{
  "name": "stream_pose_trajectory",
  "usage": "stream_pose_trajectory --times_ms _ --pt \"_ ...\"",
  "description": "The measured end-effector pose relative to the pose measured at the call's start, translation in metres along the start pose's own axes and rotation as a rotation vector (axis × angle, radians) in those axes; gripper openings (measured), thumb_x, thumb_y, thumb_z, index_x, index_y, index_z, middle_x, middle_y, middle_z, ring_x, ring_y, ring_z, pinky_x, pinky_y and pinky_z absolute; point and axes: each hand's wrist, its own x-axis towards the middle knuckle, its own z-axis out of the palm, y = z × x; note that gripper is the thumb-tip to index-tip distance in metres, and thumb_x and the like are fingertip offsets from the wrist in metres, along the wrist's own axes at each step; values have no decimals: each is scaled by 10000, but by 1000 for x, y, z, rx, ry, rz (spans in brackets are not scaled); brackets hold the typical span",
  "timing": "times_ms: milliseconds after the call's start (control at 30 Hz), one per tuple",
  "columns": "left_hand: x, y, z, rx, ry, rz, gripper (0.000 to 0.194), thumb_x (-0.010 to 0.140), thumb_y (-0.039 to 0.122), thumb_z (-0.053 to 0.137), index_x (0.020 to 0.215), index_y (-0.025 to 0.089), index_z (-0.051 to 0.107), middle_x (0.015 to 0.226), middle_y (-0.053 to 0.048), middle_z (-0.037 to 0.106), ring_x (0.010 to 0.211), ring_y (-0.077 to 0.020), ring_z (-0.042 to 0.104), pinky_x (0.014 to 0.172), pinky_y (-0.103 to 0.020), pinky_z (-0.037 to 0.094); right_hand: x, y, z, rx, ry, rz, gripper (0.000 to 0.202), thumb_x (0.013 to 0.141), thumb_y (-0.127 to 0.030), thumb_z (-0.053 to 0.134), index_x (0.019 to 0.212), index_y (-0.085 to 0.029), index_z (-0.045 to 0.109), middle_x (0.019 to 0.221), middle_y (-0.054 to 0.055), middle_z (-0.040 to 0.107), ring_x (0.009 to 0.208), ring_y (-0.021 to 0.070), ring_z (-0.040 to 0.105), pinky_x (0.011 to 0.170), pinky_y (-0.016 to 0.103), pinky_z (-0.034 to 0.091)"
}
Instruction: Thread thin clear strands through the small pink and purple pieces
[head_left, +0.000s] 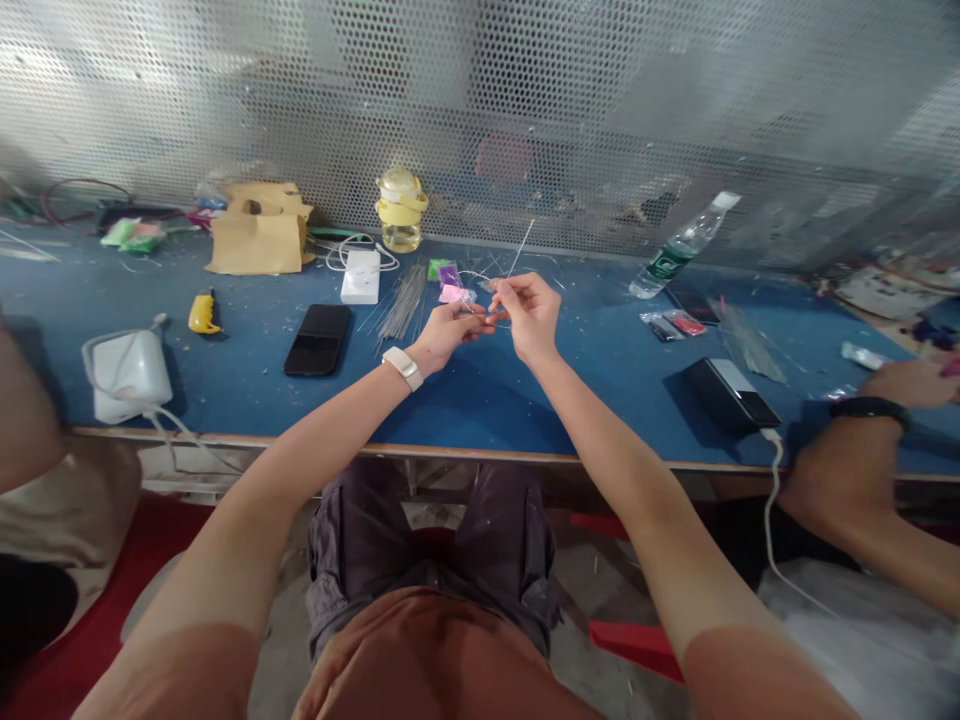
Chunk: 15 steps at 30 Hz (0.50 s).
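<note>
Wire (pixel 520 249), slim and straight, slants from the pinched-together right grip (pixel 498 288); left grip (pixel 484 316), closure unclear.

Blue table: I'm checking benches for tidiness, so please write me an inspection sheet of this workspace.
Surface: blue table, small specks scattered.
Work items: thin strand at the hands; bundle of grey strands and coloured packets nearby.
Clutter: black phone, yellow tool, brown cardboard, water bottle.
Grips: right hand pinches the thin strand; left hand, hold too small to judge.
Cables: white cable hangs over the edge from a black device; another white cable hangs at far left.
Surroundings: perforated metal screen behind; co-worker's hand at right.
</note>
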Motion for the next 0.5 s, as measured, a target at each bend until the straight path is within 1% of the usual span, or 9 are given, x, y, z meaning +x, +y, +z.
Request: stream_pose_trajectory --times_ms 167,300,400,500 --pt "0 3 0 -43 5 -52 147 1065 0 730 986 108 792 889 -84 834 848 -151 823 817 -282 536 -3 -2 1 -14 -30 4 567 895 -806 941 948 -279 738 804 -32 748 668 137 758 580 278 697" --pt "-1 4 2 -103 3 -80 230 1125 11 653 970 101 797 844 -70 806 777 -124 784 786 -268 526 -5 -2 2 5 -71 3 547 903 -777 949 939 -274 735 789 -38 745 660 131 760 596 272 707" --pt "-2 5 3 -115 -10 -83 306 1135 4 633 889 101 787 807 -53 777 738 -100 743 760 -249 511 -6 -3 2 17 -104 1 514 924 -736 953 933 -269 739 785 -38 752 635 126 759 601 274 713" --pt "-3 5 3 -105 -14 -77 310 1122 -5 638 875 100 795 799 -47 770 724 -89 717 749 -239 504 -6 -3 2 9 -102 -6 513 926 -735 953 933 -269 738 792 -37 755 651 127 771 601 268 714"
